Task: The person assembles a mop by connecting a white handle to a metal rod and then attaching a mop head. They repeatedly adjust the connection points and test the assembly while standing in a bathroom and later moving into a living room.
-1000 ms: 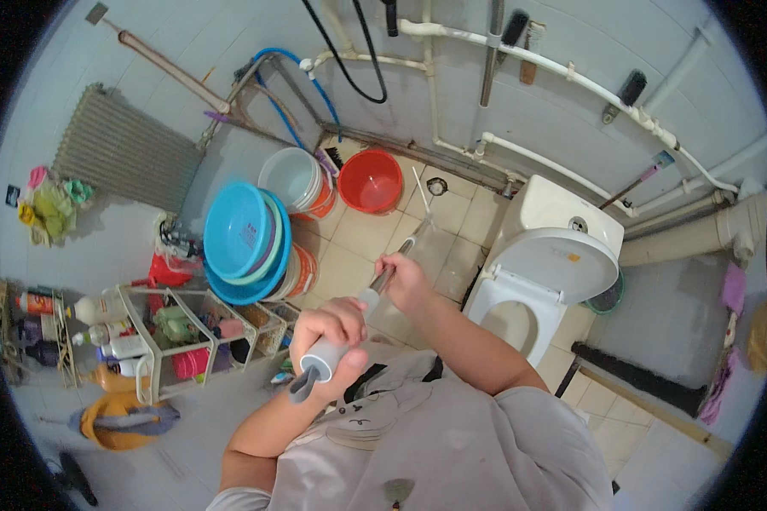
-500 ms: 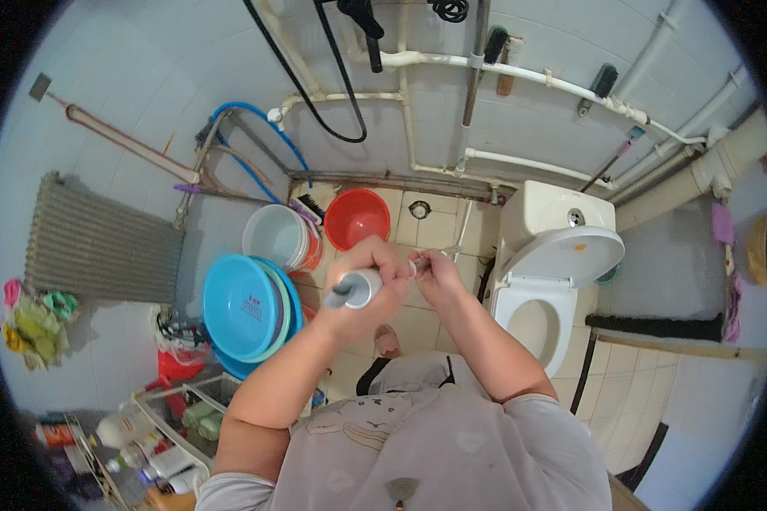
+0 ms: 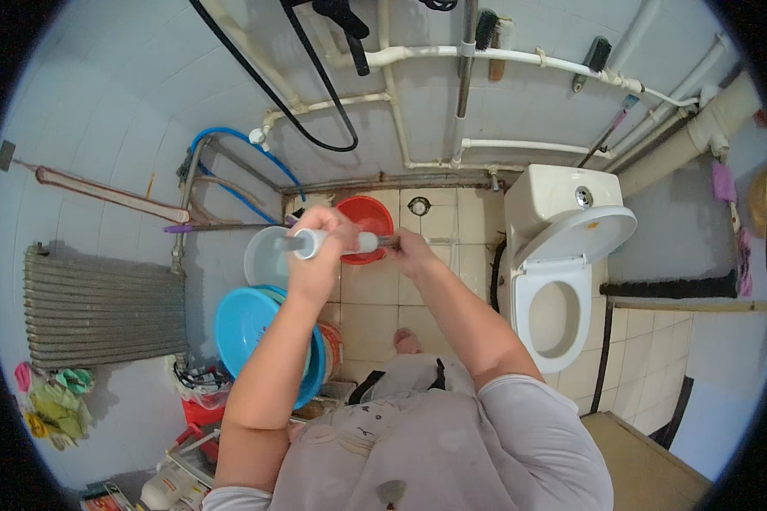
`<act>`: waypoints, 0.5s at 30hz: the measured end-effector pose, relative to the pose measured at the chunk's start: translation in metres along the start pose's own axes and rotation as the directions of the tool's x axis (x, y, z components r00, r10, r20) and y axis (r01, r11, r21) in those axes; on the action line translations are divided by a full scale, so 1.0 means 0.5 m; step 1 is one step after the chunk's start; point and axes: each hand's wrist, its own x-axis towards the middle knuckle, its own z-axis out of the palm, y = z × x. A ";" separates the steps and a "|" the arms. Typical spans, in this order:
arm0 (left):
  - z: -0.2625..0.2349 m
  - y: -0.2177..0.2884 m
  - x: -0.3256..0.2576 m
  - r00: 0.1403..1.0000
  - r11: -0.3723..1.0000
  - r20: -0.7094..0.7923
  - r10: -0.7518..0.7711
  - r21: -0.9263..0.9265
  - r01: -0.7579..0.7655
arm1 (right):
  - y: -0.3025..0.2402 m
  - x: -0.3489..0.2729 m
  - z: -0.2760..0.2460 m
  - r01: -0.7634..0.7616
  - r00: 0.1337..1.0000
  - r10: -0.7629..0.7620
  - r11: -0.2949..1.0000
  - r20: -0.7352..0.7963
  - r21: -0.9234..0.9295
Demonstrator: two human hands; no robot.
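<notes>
My left hand point(image 3: 339, 228) is closed around a pole with a white plastic sleeve point(image 3: 367, 243). Its grey end sticks out at the left of that hand, blurred. Farther right, my right hand point(image 3: 412, 254) grips the thin grey rod of the same pole. The pole lies roughly level across the view, above the floor and in front of a red basin point(image 3: 368, 211). Whatever is at its far end, past my right hand, is too faint to make out. Below my left forearm are stacked blue basins point(image 3: 240, 328), and a whitish bucket point(image 3: 262, 255) stands beside them.
A toilet point(image 3: 520, 311) with its lid raised stands at the right. By the back wall is a floor drain point(image 3: 418, 206). White pipes point(image 3: 426, 53) with brushes run along that wall. A ribbed radiator point(image 3: 102, 307) and a blue hose point(image 3: 230, 132) are at the left. Bottles fill the lower left corner.
The pole has swung to lie more level. My left hand has moved left and away from me, and my right hand slightly left. The view has shifted.
</notes>
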 end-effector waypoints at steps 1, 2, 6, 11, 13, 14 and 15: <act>-0.015 0.007 -0.009 1.000 1.000 -0.024 0.002 -0.011 -0.002 | 0.008 -0.021 0.037 -0.075 0.994 0.085 0.990 -0.074 0.123; -0.030 0.010 -0.015 1.000 1.000 0.006 0.021 -0.016 -0.021 | 0.030 -0.006 0.041 -0.069 0.993 0.083 0.986 -0.083 0.153; -0.054 0.030 -0.030 1.000 1.000 -0.003 0.008 0.013 -0.008 | 0.084 0.034 0.052 -0.091 0.990 0.105 0.985 -0.090 0.147; -0.076 0.066 -0.093 0.980 0.997 0.185 0.068 0.031 -0.075 | 0.120 -0.054 0.050 -0.166 0.986 0.165 0.983 0.021 0.079; -0.082 0.082 -0.115 0.942 0.995 0.321 0.097 0.006 -0.105 | 0.130 -0.121 0.067 -0.099 0.994 0.108 0.975 -0.031 0.196; -0.081 0.090 -0.126 0.931 0.995 0.354 0.088 0.008 -0.097 | 0.118 -0.163 0.078 -0.075 0.992 0.090 0.983 -0.085 0.168; -0.079 0.089 -0.130 0.936 0.997 0.346 0.071 0.004 -0.077 | 0.117 -0.166 0.063 -0.073 0.990 0.090 0.986 -0.112 0.151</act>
